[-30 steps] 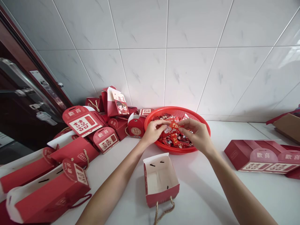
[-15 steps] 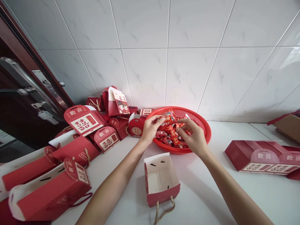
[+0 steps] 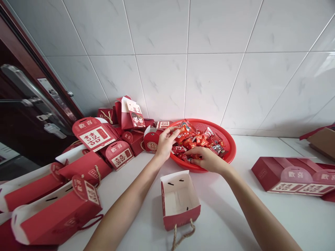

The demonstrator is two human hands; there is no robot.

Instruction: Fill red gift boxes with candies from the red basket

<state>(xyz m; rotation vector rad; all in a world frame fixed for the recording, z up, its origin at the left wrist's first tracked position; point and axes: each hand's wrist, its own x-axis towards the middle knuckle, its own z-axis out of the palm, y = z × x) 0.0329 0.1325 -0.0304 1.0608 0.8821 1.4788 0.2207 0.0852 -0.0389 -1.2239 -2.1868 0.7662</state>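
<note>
Candies in shiny red wrappers (image 3: 201,140) lie in a round red plastic basket (image 3: 229,140). The left hand (image 3: 165,143) pinches some over its left side; the right hand (image 3: 209,159) dips among them, but whether it grips any cannot be told.

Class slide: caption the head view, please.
Left hand holding wrapped sweets, right hand in the red basket, open box in front.

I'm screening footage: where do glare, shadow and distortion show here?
Head view: pale glare on the wall tiles at upper right; head view: soft shadow on the counter between the open box and the right forearm; head view: boxes at lower left look stretched, probably from a wide lens.
</note>
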